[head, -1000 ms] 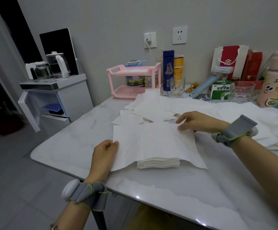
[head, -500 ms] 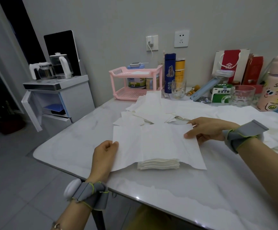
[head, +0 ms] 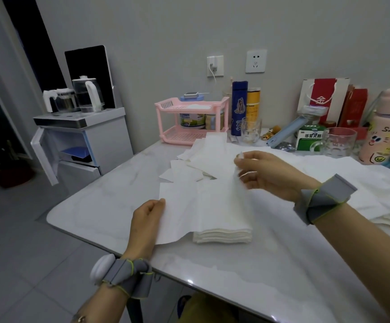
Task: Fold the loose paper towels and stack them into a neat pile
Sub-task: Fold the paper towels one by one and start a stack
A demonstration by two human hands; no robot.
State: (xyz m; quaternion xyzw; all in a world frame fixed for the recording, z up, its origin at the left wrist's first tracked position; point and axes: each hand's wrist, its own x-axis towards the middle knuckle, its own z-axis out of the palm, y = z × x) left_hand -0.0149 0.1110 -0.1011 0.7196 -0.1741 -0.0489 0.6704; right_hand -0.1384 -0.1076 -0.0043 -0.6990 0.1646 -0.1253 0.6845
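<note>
A white paper towel (head: pixel 189 206) lies draped over a neat pile of folded towels (head: pixel 222 236) near the front of the marble table (head: pixel 247 276). My left hand (head: pixel 146 223) holds the towel's left edge against the table. My right hand (head: pixel 266 173) pinches the towel's right edge and has it lifted and swung over toward the middle. Loose unfolded towels (head: pixel 208 155) lie spread behind the pile, and more white towels (head: pixel 352 183) cover the table's right side.
A pink two-tier rack (head: pixel 191 120), a blue bottle (head: pixel 239 108), a yellow can, glass mugs (head: pixel 338 142), a green box, a red gift bag and a pink flask (head: pixel 385 127) line the wall. A cabinet with kettles (head: pixel 82 127) stands left of the table.
My right hand has taken the towel's right edge, lifted it off the table and carried it up and leftward over the pile. My left hand has stayed on the left edge.
</note>
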